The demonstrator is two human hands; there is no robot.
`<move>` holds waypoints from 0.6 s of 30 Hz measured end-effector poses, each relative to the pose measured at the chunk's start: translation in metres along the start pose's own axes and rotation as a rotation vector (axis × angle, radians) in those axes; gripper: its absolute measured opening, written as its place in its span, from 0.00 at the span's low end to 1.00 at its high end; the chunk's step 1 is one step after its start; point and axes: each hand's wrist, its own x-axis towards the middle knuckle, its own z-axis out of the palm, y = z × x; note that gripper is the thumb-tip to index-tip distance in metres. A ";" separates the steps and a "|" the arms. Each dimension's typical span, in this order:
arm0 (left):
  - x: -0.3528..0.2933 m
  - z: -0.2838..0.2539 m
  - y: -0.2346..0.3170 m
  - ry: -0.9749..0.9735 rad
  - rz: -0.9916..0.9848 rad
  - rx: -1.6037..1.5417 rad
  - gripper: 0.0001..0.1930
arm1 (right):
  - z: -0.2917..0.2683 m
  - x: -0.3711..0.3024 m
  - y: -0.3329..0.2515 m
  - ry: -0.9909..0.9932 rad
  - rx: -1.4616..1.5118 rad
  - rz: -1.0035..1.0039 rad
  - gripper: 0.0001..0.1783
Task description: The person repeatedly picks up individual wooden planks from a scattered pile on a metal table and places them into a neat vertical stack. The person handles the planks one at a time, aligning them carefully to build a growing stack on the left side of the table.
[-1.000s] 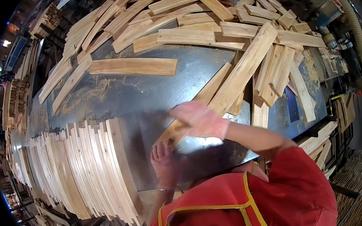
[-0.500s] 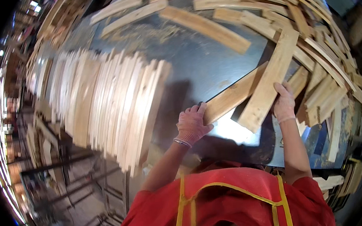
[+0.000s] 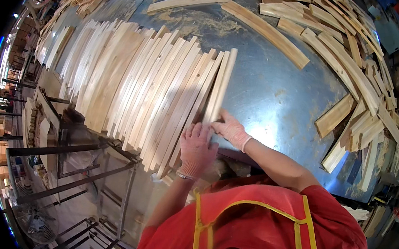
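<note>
Two wooden boards (image 3: 221,85) stand on their narrow edges, angled away from me at the right end of a long row of boards (image 3: 157,90). A thin dark gap parts them from the row along some of their length. My right hand (image 3: 232,131), in a pale knit glove, grips their near end from the right. My left hand (image 3: 196,146), gloved alike, is closed about the near end from the left, its fingers forward beside the row and its thumb toward my right hand. Between the hands, the boards' near ends are partly hidden.
The row rests on a grey metal table (image 3: 264,93) strewn with sawdust. One loose board (image 3: 265,35) lies flat beyond my hands. A heap of boards (image 3: 349,65) covers the right side. Metal frames (image 3: 69,182) and a fan (image 3: 39,224) stand at left.
Both hands have moved left from the table's middle to the row's right end, bringing two boards that lay flat and crossed. Those boards now stand on edge, side by side. My view has shifted.
</note>
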 end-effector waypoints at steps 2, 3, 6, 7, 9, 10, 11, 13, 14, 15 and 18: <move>0.022 -0.002 -0.005 0.034 -0.026 0.044 0.36 | -0.020 0.018 -0.018 -0.189 -0.031 -0.040 0.33; 0.029 -0.003 -0.011 0.051 -0.054 0.065 0.37 | -0.036 0.011 -0.044 -0.329 0.027 -0.095 0.32; 0.053 0.011 -0.026 0.086 -0.055 0.127 0.38 | -0.132 0.063 -0.049 -0.062 -0.313 -0.425 0.31; 0.050 0.008 -0.031 0.060 -0.072 0.141 0.37 | -0.172 0.067 -0.088 0.054 -0.615 -0.320 0.33; 0.053 0.009 -0.033 0.073 -0.068 0.151 0.35 | -0.250 0.069 -0.119 0.410 -0.813 -0.305 0.35; 0.058 0.009 -0.032 0.085 -0.050 0.142 0.35 | -0.297 0.081 -0.100 0.623 -0.943 -0.375 0.39; 0.058 0.012 -0.034 0.093 -0.052 0.132 0.34 | -0.321 0.079 -0.103 0.667 -1.065 -0.209 0.42; 0.061 0.013 -0.033 0.100 -0.046 0.132 0.33 | -0.353 0.073 -0.109 0.672 -1.169 0.014 0.44; 0.062 0.010 -0.032 0.098 -0.038 0.141 0.33 | -0.364 0.072 -0.106 0.633 -1.156 0.068 0.44; 0.061 0.009 -0.030 0.092 -0.031 0.144 0.33 | -0.369 0.068 -0.101 0.592 -1.147 0.125 0.44; 0.062 0.008 -0.030 0.121 -0.023 0.147 0.29 | -0.363 0.050 -0.059 0.057 -0.016 -0.118 0.43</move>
